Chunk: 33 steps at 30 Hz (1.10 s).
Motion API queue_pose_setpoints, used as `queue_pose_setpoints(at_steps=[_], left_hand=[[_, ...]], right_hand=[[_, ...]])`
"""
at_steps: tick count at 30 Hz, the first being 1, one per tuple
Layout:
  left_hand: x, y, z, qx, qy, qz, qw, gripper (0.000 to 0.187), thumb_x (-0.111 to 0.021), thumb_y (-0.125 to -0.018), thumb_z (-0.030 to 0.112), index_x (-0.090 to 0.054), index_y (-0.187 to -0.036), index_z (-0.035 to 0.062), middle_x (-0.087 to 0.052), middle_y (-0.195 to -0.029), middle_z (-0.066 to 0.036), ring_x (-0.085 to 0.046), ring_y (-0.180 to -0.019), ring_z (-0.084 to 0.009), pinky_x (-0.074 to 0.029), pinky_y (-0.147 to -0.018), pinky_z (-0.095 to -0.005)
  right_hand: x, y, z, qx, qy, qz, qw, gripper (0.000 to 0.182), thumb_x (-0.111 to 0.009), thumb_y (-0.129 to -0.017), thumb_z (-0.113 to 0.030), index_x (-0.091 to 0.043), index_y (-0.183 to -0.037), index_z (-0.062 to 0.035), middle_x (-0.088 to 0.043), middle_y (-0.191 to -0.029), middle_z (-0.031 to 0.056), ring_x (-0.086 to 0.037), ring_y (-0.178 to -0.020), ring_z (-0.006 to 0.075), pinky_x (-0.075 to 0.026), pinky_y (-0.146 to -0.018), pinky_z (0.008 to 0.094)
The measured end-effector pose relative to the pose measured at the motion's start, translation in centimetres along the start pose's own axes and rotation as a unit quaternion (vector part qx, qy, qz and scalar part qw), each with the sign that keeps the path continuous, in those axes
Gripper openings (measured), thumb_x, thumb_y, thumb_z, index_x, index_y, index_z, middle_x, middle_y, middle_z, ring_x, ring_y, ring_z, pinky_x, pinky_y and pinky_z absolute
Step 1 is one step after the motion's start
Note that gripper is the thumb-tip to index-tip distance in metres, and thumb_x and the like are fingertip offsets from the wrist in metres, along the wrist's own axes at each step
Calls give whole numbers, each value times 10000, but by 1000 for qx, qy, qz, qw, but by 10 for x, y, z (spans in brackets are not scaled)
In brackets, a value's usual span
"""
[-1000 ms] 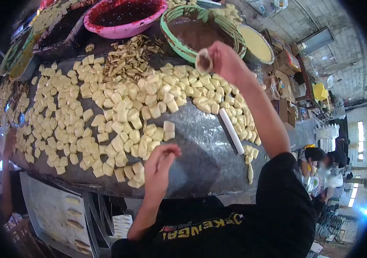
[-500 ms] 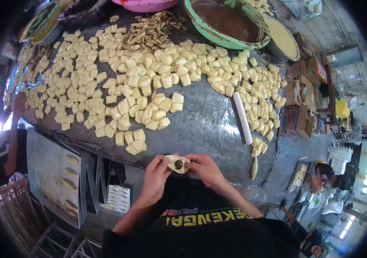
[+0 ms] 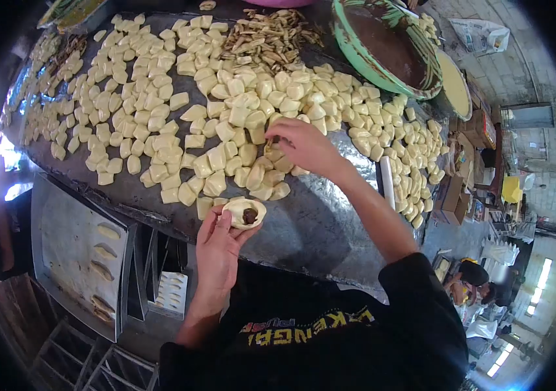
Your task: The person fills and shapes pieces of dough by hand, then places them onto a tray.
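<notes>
My left hand [image 3: 218, 257] holds up a flattened piece of dough [image 3: 234, 210] with a dark brown blob of filling [image 3: 250, 216] on it. Over the heap of pale dough pieces [image 3: 211, 161], my right hand [image 3: 301, 146] reaches down with its fingertips bent together. What lies between those fingertips is too small and shaded to make out. Beyond the right hand is a pile of brownish strips [image 3: 268, 39], which look like banana slices.
A green basin [image 3: 350, 49] of brown filling stands at the back right, beside a bowl of yellowish paste [image 3: 454, 85]. The white rolling pin [image 3: 387, 182] lies right of my forearm. Below the table's left edge, a metal tray [image 3: 73, 260] carries several shaped pieces.
My right hand has let go of the flattened dough and moved forward to the dough heap. My left hand keeps the dough and has shifted left and forward. The view has turned slightly.
</notes>
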State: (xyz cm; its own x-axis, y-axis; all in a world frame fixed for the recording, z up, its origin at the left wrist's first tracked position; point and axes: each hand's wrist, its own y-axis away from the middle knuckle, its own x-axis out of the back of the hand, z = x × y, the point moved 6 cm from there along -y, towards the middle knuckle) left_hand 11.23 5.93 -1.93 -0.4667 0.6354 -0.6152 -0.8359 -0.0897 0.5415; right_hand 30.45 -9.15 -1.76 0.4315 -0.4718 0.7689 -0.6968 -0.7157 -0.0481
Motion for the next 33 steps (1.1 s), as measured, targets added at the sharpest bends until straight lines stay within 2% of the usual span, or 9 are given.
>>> queue_pose_setpoints(at_steps=[4, 8, 16, 18, 19, 21, 23, 25, 33], left_hand=[[8, -4, 6, 17, -19, 2, 1000, 240, -456, -1046, 138, -511, -1204, -35, -631, -1199, -185, -644, -1127, -307, -535, -981, -487], [6, -5, 5, 18, -44, 3, 999, 218, -441, -1043, 102, -512, -1199, -33, -632, -1188, -182, -654, -1100, -293, -543, -951, -449], [-20, 8, -4, 11, -95, -56, 994, 174, -483, -1047, 133, -537, -1157, 10, -638, -1116, -103, -648, -1051, -190, -538, -923, -357], [-27, 15, -9, -2, -98, -67, 993, 171, -486, -1046, 133, -542, -1154, 14, -635, -1110, -92, -642, -1043, -174, -532, -925, -345], [-28, 19, -14, 2, -113, -51, 992, 198, -478, -1046, 137, -537, -1181, 5, -639, -1127, -110, -648, -1055, -197, -527, -940, -373], [-32, 30, -23, 9, -133, -41, 990, 226, -469, -1046, 141, -532, -1208, -3, -642, -1145, -128, -654, -1068, -221, -522, -955, -400], [-45, 42, -34, 26, -62, -91, 994, 169, -513, -1038, 147, -559, -1150, 29, -628, -1090, -55, -620, -982, -132, -512, -844, -299], [-52, 51, -48, 31, -79, -101, 991, 177, -527, -1032, 153, -561, -1154, 30, -636, -1080, -59, -622, -967, -130, -510, -827, -301], [-84, 103, -111, 78, -133, -113, 982, 181, -575, -992, 104, -573, -1152, 19, -676, -1019, -101, -649, -915, -141, -513, -784, -275]], right_hand=[[-11, -12, -4, 106, 182, -18, 977, 163, -618, -840, -85, -634, -999, -54, -567, -998, 94, -584, -991, 271, -515, -820, 366], [-7, -4, -9, 135, 223, -28, 965, 126, -633, -861, -148, -600, -939, -55, -551, -937, 88, -581, -944, 267, -509, -785, 365], [23, 20, -35, 32, 94, 59, 993, 107, -673, -831, -93, -621, -912, -46, -643, -887, 84, -626, -830, 272, -515, -732, 361], [45, 51, -75, 8, -80, 99, 992, 155, -708, -785, -45, -657, -933, -47, -659, -873, 85, -627, -797, 273, -521, -702, 358], [47, 67, -90, 8, -82, 101, 991, 155, -708, -785, -45, -657, -933, -47, -659, -873, 85, -627, -797, 273, -521, -702, 358], [48, 102, -127, 129, -55, 98, 985, 226, -739, -742, -8, -675, -953, -54, -660, -906, 72, -622, -806, 263, -525, -699, 351], [44, 133, -138, 148, 6, 107, 983, 232, -742, -717, -32, -660, -932, -63, -648, -923, 55, -617, -851, 248, -525, -732, 354], [39, 164, -139, 168, 108, 104, 974, 292, -761, -664, -65, -654, -936, -77, -624, -1010, 34, -601, -933, 247, -522, -770, 369], [49, 278, -144, 212, 105, 186, 954, 469, -773, -650, -100, -699, -1113, -96, -606, -1025, 11, -579, -923, 249, -501, -752, 358]])
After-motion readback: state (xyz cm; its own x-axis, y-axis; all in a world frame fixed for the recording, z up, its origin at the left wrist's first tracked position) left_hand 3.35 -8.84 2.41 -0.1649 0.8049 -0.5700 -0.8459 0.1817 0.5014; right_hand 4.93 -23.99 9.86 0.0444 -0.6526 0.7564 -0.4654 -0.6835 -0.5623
